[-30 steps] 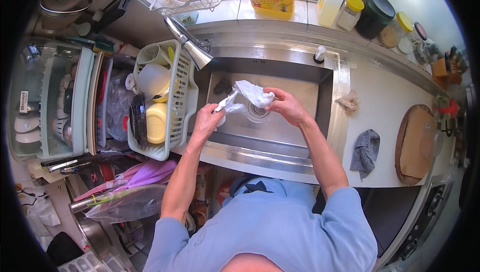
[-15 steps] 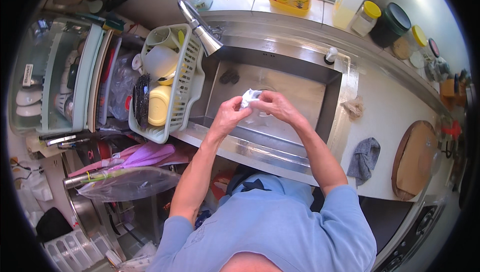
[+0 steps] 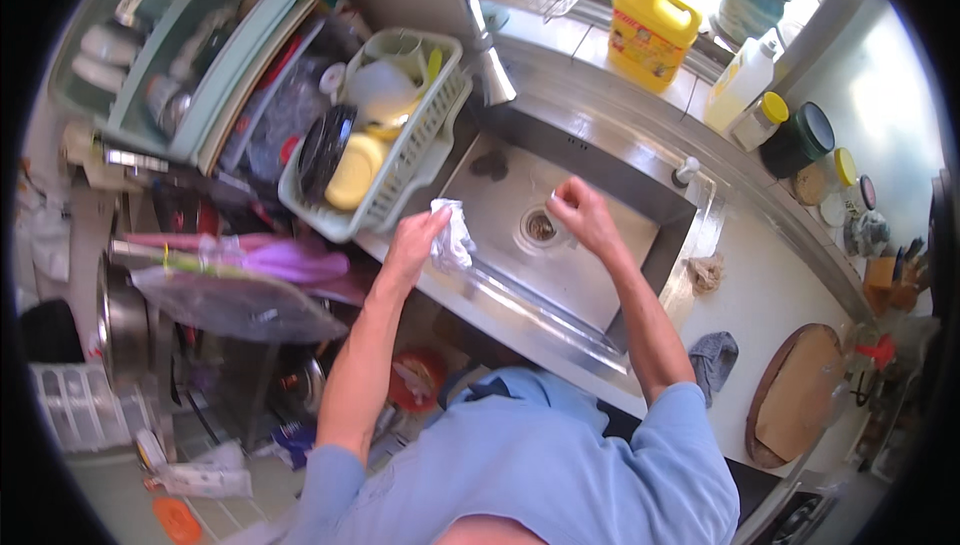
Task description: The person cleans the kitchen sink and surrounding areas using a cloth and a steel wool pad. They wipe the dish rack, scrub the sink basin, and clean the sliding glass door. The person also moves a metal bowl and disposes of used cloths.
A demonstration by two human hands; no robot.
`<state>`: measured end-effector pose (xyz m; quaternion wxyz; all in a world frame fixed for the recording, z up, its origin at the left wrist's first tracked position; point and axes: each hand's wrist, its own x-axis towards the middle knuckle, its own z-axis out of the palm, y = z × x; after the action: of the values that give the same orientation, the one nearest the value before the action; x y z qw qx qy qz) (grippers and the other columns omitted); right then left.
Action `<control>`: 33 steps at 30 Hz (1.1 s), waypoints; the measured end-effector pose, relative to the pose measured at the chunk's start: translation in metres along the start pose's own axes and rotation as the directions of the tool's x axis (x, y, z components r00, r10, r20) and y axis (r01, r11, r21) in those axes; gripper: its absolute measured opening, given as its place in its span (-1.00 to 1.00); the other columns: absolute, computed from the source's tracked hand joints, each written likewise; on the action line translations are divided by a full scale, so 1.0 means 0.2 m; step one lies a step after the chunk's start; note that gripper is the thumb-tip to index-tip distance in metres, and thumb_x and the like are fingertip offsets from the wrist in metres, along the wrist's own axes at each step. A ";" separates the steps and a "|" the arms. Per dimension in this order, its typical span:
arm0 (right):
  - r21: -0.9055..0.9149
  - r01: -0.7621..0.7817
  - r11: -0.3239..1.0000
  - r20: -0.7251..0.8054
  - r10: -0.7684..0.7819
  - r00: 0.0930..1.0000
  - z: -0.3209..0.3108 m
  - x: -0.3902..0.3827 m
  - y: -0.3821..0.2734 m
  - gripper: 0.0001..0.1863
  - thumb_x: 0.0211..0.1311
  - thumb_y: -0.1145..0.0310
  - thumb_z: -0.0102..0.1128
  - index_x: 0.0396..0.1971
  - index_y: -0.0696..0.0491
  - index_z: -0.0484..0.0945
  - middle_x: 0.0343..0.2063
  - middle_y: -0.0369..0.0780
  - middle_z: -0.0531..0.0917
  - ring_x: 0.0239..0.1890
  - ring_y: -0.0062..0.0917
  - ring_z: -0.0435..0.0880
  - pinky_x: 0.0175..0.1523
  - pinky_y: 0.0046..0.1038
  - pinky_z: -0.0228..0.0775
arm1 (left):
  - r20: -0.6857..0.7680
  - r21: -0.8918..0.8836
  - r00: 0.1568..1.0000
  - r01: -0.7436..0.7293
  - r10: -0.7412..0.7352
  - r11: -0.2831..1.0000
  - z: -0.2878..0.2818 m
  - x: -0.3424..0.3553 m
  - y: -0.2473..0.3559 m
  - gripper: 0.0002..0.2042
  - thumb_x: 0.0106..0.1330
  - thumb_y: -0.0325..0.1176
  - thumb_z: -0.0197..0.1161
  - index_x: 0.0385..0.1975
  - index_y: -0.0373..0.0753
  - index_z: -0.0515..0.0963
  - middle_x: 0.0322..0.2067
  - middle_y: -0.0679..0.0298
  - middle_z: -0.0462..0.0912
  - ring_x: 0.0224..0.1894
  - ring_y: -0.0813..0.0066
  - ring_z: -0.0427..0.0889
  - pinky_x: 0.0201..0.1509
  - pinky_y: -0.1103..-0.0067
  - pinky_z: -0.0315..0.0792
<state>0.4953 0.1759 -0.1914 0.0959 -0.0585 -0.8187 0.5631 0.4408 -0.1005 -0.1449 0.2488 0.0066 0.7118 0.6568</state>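
My left hand (image 3: 412, 243) is closed on a crumpled white piece, thin like tissue or a plastic bag (image 3: 455, 245), which hangs over the near left edge of the sink (image 3: 600, 235). Over the basin, up and to the right of the drain (image 3: 539, 229), is my right hand (image 3: 585, 213), its fingers pinched together. A tiny pale speck shows at those fingertips, too small to name. A dark clump (image 3: 489, 166) lies on the sink floor at the far left.
A pale green dish basket (image 3: 415, 160) with yellow tubs stands left of the sink, below the faucet (image 3: 493, 70). On the right counter lie a beige rag (image 3: 706, 273), a grey cloth (image 3: 713, 360) and a round cutting board (image 3: 797, 395). A yellow jug (image 3: 650, 40) stands behind.
My hands, together on the white piece before, are now apart. The left has carried it left and toward me; the right has moved a little right. The view has turned and shifted.
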 end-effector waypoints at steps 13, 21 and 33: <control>0.189 -0.123 0.974 0.277 0.068 0.959 0.11 -0.12 -0.47 -0.75 0.21 0.19 0.21 -0.32 0.09 0.52 -0.53 -0.38 0.54 -0.48 -0.72 0.46 -0.44 -0.61 0.30 | -0.268 0.107 0.919 -0.272 0.291 0.956 -0.17 -0.64 -0.23 -0.72 0.32 -0.23 0.17 -0.49 -0.35 0.55 -0.58 0.44 0.48 -0.50 0.74 0.35 -0.42 0.65 0.25; -0.194 0.170 0.966 0.334 -0.098 0.938 0.15 -0.12 -0.42 -0.70 0.19 0.22 0.15 -0.21 0.13 0.60 -0.48 -0.31 0.61 -0.43 -0.68 0.52 -0.33 -0.61 0.36 | -0.336 -0.016 0.928 -0.174 0.159 0.985 -0.21 -0.97 -0.18 -0.70 0.36 -0.19 0.12 -0.41 -0.36 0.57 -0.53 0.42 0.55 -0.50 0.71 0.47 -0.40 0.66 0.35; 0.261 -0.091 0.961 0.451 -0.038 0.892 0.06 -0.12 -0.77 -0.69 0.29 0.27 0.12 -0.12 0.17 0.56 -0.31 -0.30 0.64 -0.31 -0.67 0.57 -0.20 -0.63 0.39 | -0.337 -0.073 0.939 -0.091 0.061 0.993 -0.02 -0.96 -0.37 -0.72 0.31 -0.23 0.13 -0.39 -0.36 0.60 -0.53 0.43 0.54 -0.44 0.73 0.42 -0.33 0.65 0.33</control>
<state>0.5187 0.1048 -0.0532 -0.0973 0.0766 -0.7313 0.6707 0.6309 -0.1797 -0.1480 0.0989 -0.0885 0.7136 0.6878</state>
